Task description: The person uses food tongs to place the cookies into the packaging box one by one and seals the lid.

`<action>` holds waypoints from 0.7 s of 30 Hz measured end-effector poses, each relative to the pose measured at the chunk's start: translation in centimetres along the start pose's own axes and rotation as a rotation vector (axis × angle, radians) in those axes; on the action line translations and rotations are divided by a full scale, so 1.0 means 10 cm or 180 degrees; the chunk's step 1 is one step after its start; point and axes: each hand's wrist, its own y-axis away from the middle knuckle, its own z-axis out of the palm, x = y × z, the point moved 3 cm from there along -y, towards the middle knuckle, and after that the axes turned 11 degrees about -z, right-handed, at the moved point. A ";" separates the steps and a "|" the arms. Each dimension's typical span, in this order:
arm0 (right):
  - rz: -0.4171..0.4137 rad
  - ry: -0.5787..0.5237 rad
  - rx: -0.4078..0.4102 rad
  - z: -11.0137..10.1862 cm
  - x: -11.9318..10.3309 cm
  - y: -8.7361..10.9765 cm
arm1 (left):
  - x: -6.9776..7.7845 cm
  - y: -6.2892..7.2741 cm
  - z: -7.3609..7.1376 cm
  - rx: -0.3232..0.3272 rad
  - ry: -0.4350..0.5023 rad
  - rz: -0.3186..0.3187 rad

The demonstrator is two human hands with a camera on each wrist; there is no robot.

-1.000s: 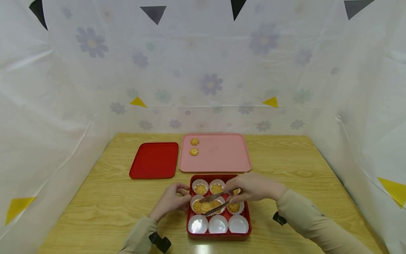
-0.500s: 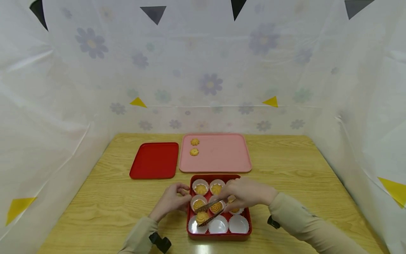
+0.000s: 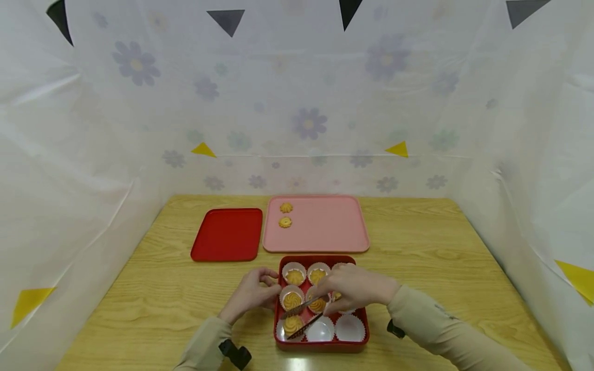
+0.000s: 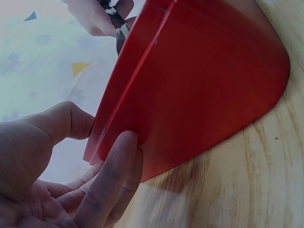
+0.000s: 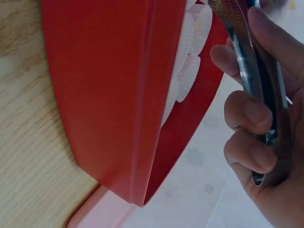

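Note:
My right hand (image 3: 355, 285) grips metal tongs (image 5: 254, 61), fingers curled round the handle. Their perforated tips reach over the front-left paper cup of the red box (image 3: 320, 346), one on each side of a swirled cookie (image 3: 293, 324); whether they touch it is unclear. At the box's left side, my left hand (image 3: 252, 292) pinches the wall near the rim, thumb (image 4: 71, 118) at the edge and fingers against the outside. Cookies sit in the back and middle cups, including a swirled one (image 3: 292, 300); my right hand partly covers the right column.
Two white paper cups (image 3: 350, 327) at the box's front hold no cookie. Behind the box lies a pink tray (image 3: 325, 226) with two cookies (image 3: 285, 222) at its left. Beside it is a flat red tray (image 3: 227, 234). Everything rests on a wooden table (image 3: 417, 242).
The tongs have carried the swirled cookie from above the middle row toward me, down to the front-left cup. My right hand has shifted left and nearer; the left hand has kept its place.

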 end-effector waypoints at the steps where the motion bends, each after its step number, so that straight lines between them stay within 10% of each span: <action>1: 0.0000 0.0027 0.0006 0.00 0.00 0.00 | 0.00 0.00 0.00 0.0001 -0.0004 0.0006; 21: 0.0026 0.0018 -0.0065 0.02 -0.03 -0.04 | -0.02 0.00 0.00 -0.0057 0.0060 0.0039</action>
